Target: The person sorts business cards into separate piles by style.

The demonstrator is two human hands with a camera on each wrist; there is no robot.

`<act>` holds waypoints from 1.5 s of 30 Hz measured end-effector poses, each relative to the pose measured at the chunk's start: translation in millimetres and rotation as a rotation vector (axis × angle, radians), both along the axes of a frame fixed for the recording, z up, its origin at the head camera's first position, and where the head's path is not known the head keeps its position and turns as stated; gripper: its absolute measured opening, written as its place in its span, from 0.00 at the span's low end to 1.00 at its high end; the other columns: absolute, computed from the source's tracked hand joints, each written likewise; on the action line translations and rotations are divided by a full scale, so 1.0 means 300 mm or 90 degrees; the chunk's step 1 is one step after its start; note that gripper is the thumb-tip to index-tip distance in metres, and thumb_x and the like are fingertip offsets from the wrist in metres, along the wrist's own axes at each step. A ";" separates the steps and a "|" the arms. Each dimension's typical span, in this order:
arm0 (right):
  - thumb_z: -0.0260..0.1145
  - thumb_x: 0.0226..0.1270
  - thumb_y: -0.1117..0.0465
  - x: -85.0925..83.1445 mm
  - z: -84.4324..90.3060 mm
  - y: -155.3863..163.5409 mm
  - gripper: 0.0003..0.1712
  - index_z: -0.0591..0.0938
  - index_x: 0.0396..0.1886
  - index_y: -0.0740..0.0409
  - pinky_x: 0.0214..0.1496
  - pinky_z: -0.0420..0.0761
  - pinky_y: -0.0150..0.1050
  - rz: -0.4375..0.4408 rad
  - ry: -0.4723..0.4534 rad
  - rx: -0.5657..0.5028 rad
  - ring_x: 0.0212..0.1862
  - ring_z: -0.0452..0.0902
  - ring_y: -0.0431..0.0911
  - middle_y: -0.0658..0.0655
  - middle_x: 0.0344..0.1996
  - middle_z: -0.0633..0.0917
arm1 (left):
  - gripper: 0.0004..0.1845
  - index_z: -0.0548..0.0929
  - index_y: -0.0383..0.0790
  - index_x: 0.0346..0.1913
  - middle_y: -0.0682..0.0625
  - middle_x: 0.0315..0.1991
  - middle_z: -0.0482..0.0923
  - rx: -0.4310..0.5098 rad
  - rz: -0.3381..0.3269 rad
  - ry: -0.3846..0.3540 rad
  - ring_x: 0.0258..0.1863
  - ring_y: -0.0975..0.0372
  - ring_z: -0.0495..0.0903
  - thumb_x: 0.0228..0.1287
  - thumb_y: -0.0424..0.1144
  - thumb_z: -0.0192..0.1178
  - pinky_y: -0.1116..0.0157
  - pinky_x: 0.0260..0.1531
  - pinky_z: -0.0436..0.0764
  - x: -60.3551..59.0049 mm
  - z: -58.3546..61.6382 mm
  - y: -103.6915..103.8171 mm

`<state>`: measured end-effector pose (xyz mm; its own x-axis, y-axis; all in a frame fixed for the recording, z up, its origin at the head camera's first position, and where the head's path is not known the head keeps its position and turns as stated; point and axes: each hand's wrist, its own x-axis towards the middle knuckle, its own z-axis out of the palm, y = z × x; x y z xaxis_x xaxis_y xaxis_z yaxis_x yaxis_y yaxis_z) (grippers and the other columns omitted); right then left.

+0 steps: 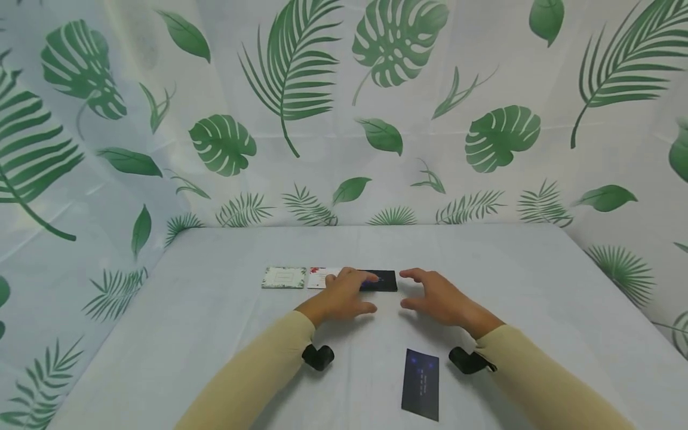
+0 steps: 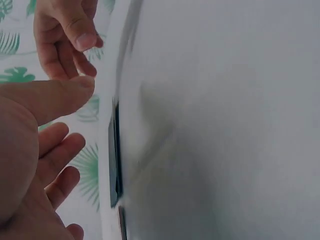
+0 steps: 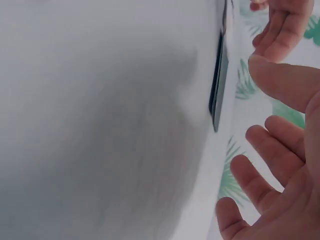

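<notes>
L hand (image 1: 344,297) rests loose fingers on dark card (image 1: 383,280), grasping nothing; R hand (image 1: 438,298) hovers just beside it, fingers relaxed.

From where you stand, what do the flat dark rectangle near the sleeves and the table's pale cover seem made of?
The dark navy rectangular card looks like thin, smooth printed cardstock: it lies flat with crisp edges and faint print. The pale grey table cover seems matte cloth or soft plastic sheeting; which one is unclear.
</notes>
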<state>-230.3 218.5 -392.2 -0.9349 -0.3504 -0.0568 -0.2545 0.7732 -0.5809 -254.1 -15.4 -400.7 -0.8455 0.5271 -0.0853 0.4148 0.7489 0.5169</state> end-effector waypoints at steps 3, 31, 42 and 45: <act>0.72 0.65 0.54 0.055 0.014 0.022 0.36 0.72 0.69 0.60 0.62 0.68 0.62 0.004 -0.003 -0.007 0.65 0.69 0.63 0.67 0.62 0.76 | 0.31 0.77 0.51 0.67 0.55 0.63 0.75 -0.001 -0.031 0.001 0.67 0.59 0.64 0.61 0.48 0.72 0.50 0.57 0.61 0.034 0.006 0.007; 0.79 0.52 0.46 0.403 -0.012 0.091 0.30 0.82 0.55 0.43 0.56 0.64 0.62 0.024 -0.102 0.066 0.59 0.70 0.55 0.49 0.55 0.79 | 0.25 0.81 0.52 0.61 0.69 0.54 0.76 0.013 -0.236 -0.069 0.61 0.70 0.65 0.60 0.47 0.72 0.64 0.53 0.61 0.222 -0.022 0.013; 0.77 0.56 0.45 0.361 -0.015 0.051 0.32 0.81 0.60 0.50 0.56 0.59 0.67 0.064 -0.066 0.089 0.63 0.68 0.58 0.50 0.55 0.81 | 0.25 0.81 0.57 0.60 0.66 0.56 0.74 -0.010 -0.165 -0.076 0.63 0.66 0.65 0.59 0.49 0.72 0.61 0.53 0.63 0.221 -0.026 -0.009; 0.77 0.56 0.47 0.336 -0.014 0.035 0.33 0.80 0.60 0.51 0.56 0.58 0.68 0.056 -0.060 0.086 0.64 0.68 0.58 0.50 0.55 0.82 | 0.25 0.81 0.57 0.61 0.66 0.56 0.74 -0.007 -0.161 -0.079 0.63 0.66 0.65 0.60 0.50 0.72 0.60 0.54 0.63 0.213 -0.028 -0.018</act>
<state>-129.6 229.0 -396.2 -0.8894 -0.4139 -0.1942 -0.2742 0.8228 -0.4978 -190.3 -20.7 -409.0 -0.6698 0.7188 -0.1866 0.5232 0.6350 0.5684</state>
